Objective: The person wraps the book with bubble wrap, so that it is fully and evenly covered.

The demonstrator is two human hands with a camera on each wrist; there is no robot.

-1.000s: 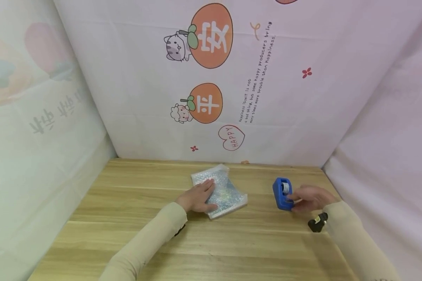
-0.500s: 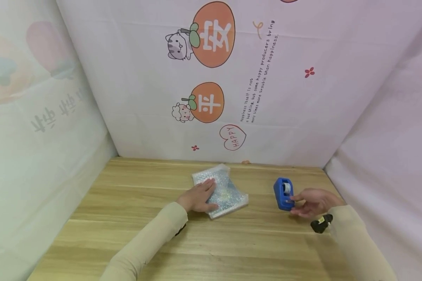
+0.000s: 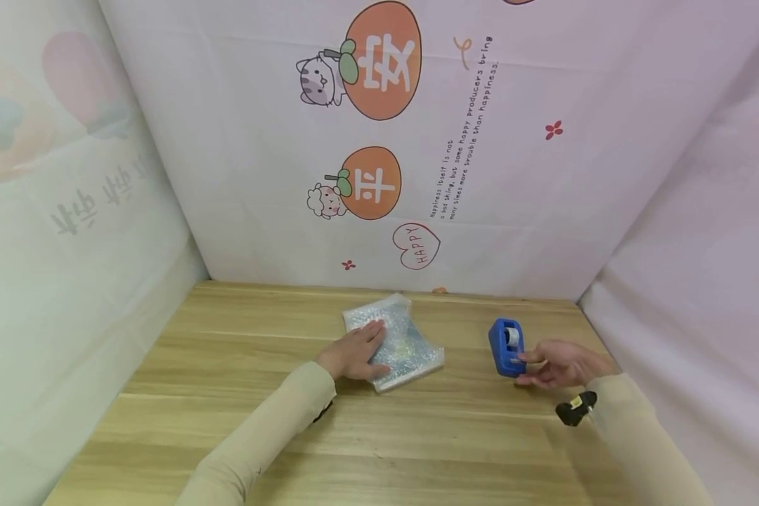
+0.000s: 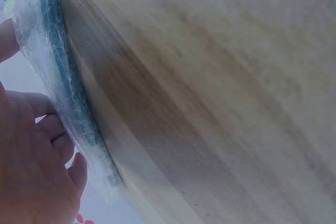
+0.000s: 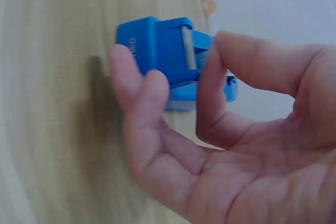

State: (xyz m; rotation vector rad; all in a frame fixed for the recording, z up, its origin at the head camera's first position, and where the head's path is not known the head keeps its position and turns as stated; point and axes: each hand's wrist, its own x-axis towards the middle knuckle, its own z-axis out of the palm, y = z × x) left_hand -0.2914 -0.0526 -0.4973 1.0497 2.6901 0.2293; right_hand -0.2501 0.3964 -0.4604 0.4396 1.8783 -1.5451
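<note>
A flat parcel in clear bubble wrap [image 3: 407, 348] lies on the wooden table, with something teal inside [image 4: 79, 87]. My left hand [image 3: 357, 353] rests on its left part, fingers extended over the wrap. To the right stands a blue tape dispenser [image 3: 502, 351] with a small roll of tape [image 3: 513, 338]. My right hand [image 3: 559, 364] is at its near right side. In the right wrist view, thumb and index finger [image 5: 210, 93] meet beside the cutter, pinching the tape's end, which they mostly hide. The other fingers curve along the dispenser's front.
Wood-grain table [image 3: 354, 450] extends in front of both arms. A printed white cloth [image 3: 259, 176] rises at the back edge, with more white cloth on both sides. A black wrist camera [image 3: 575, 409] hangs under the right wrist.
My right hand draws back slightly from the dispenser, its fingers spreading a little, then settles at its front. My left hand and the parcel stay in place.
</note>
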